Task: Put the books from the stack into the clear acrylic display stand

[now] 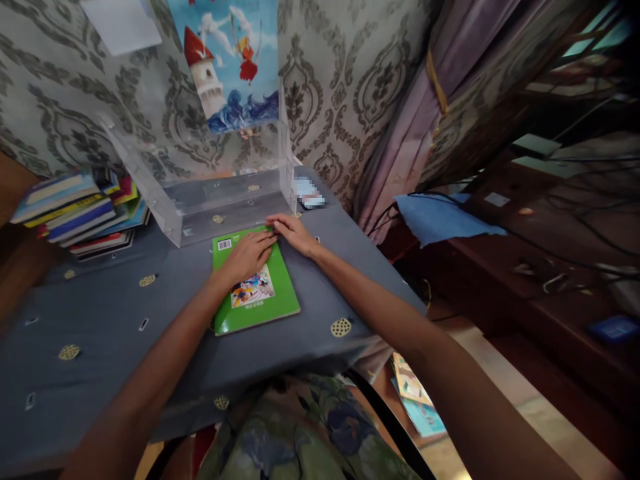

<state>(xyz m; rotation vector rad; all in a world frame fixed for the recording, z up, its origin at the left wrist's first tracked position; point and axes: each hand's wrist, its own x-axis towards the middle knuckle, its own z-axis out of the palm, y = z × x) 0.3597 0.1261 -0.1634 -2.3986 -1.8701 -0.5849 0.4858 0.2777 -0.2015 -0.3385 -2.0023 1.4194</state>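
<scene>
A green book (285,293) lies with its barcode and a picture panel facing up, near the front of the cloth-covered table. My left hand (251,255) rests flat on its upper half, fingers stretched toward the right edge. At the book's top right corner, my right hand (295,235) has its fingertips drawn together on the edge, close to the left fingertips. Just beyond the book stands a clear acrylic rack (230,160), its near edge close to the book's top.
A stack of books (83,213) sits at the table's left. A blurred-out flat item (309,192) lies right of the rack. Beyond the table's right edge are a dark cabinet (500,267) with cables and a blue cloth (440,217). Booklets (417,400) lie low beside the table.
</scene>
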